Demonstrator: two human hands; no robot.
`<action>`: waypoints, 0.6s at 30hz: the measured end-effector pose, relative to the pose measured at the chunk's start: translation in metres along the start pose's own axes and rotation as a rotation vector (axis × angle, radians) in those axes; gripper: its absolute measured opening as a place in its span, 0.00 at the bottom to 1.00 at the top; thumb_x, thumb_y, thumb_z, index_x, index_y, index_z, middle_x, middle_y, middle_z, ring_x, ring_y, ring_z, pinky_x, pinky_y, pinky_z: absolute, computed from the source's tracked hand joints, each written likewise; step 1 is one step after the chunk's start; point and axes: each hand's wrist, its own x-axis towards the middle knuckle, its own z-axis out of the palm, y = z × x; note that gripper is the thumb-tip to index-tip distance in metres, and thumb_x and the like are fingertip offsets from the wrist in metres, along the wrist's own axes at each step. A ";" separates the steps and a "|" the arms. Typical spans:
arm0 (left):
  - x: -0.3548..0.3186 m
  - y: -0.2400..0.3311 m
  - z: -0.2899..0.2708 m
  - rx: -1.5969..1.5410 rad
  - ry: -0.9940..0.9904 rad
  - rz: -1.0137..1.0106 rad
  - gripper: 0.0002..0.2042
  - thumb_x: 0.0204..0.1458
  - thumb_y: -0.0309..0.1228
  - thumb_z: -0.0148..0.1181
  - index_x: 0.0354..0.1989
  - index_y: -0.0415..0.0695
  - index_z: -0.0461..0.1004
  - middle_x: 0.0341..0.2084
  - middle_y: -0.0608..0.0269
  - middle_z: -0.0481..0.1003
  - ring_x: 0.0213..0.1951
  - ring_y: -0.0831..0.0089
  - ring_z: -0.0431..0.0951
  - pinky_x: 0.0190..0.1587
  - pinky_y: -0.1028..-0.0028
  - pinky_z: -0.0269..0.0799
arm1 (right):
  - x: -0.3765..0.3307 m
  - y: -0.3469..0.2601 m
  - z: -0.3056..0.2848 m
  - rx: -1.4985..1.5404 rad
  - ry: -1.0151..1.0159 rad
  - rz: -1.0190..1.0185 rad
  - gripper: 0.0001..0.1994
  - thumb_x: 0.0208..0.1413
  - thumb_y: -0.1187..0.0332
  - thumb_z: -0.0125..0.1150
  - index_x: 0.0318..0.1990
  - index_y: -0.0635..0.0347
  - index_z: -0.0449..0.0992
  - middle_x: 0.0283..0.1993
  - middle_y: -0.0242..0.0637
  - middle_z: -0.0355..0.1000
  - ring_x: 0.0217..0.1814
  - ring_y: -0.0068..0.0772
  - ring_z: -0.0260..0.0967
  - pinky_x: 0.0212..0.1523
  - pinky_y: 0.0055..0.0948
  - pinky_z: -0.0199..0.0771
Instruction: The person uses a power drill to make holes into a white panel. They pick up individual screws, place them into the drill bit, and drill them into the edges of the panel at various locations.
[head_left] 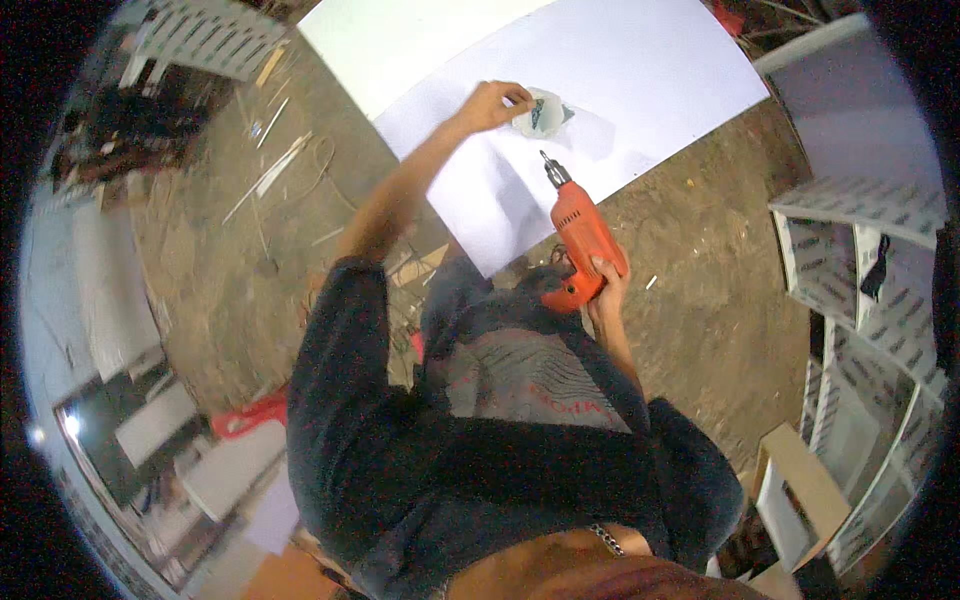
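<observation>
A small clear plastic bag [550, 118] with dark little pieces in it, too small to name, lies on the white board [640, 80]. My left hand [497, 105] reaches to the bag's left edge, its fingers bent and pinched together; what sits between the fingertips is too small to tell. My right hand [612, 285] is wrapped round the handle of an orange power drill [588, 232]. The drill tilts up and slightly left, and its chuck and bit point toward the bag, apart from it.
White shelf units [850, 265] stand on the right over a brown dirt floor [720, 260]. Thin strips and offcuts [275, 175] lie on the ground at left. A cardboard-edged box frame [800, 490] is at lower right, and stacked panels [235, 470] are at lower left.
</observation>
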 end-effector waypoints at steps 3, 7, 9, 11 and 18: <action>0.044 -0.095 0.063 0.206 -0.187 0.023 0.11 0.50 0.33 0.56 0.40 0.43 0.76 0.33 0.54 0.78 0.36 0.60 0.78 0.41 0.66 0.74 | -0.014 0.024 0.020 0.008 0.154 -0.076 0.29 0.39 0.69 0.62 0.52 0.66 0.62 0.48 0.43 0.67 0.50 0.42 0.67 0.53 0.41 0.68; 0.072 -0.158 0.117 0.564 -0.295 -0.089 0.09 0.46 0.28 0.53 0.35 0.45 0.76 0.35 0.52 0.77 0.39 0.55 0.77 0.42 0.60 0.73 | -0.052 0.057 0.037 0.103 0.401 -0.097 0.34 0.38 0.64 0.62 0.56 0.64 0.58 0.48 0.47 0.65 0.46 0.48 0.68 0.48 0.44 0.72; 0.067 -0.176 0.115 0.571 -0.298 -0.161 0.09 0.45 0.28 0.53 0.35 0.45 0.76 0.36 0.52 0.76 0.39 0.55 0.77 0.42 0.59 0.73 | -0.065 0.080 0.054 0.196 0.492 -0.118 0.36 0.39 0.62 0.62 0.57 0.64 0.56 0.48 0.51 0.64 0.42 0.50 0.70 0.42 0.46 0.75; 0.068 -0.181 0.109 0.529 -0.278 -0.196 0.10 0.46 0.29 0.53 0.37 0.46 0.76 0.39 0.54 0.76 0.41 0.57 0.77 0.43 0.59 0.73 | -0.080 0.097 0.075 0.244 0.590 -0.135 0.36 0.39 0.61 0.62 0.57 0.64 0.56 0.48 0.52 0.64 0.42 0.51 0.70 0.41 0.46 0.76; 0.072 -0.157 0.097 0.572 -0.444 -0.127 0.09 0.45 0.34 0.55 0.32 0.49 0.79 0.38 0.55 0.77 0.39 0.59 0.78 0.41 0.60 0.74 | -0.092 0.106 0.110 0.277 0.683 -0.258 0.33 0.39 0.65 0.59 0.58 0.55 0.57 0.52 0.46 0.61 0.50 0.52 0.66 0.52 0.46 0.69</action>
